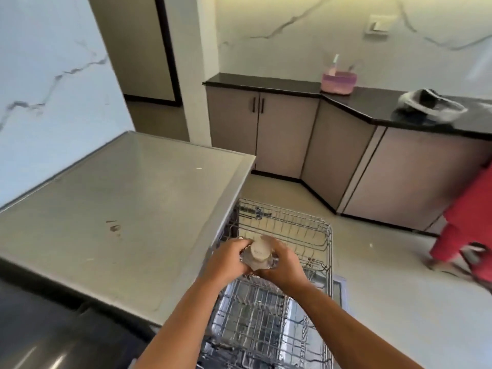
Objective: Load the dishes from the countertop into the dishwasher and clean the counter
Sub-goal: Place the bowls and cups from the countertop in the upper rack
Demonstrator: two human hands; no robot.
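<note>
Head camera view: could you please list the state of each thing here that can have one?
Upper rack: pulled out, mostly bare.
Lower rack: pulled out beneath it.
Cup: upside down, held over the upper rack.
Left hand: fingers curled round the cup.
Right hand: fingers curled round the cup.
Cabinet doors: closed.
Pink container: on the black counter, utensils inside.

Pink tub (338, 82) on far black surface (269, 83), utensils standing in it, blurred. Grey-beige cabinet doors (259, 134) below, dark handles. Wall switch plate (379, 24) on veined marble wall (279, 27). Red-clad person (464, 222) at right edge, on pale floor (399, 275). Dark-framed doorway (149, 49) at back left.
</note>
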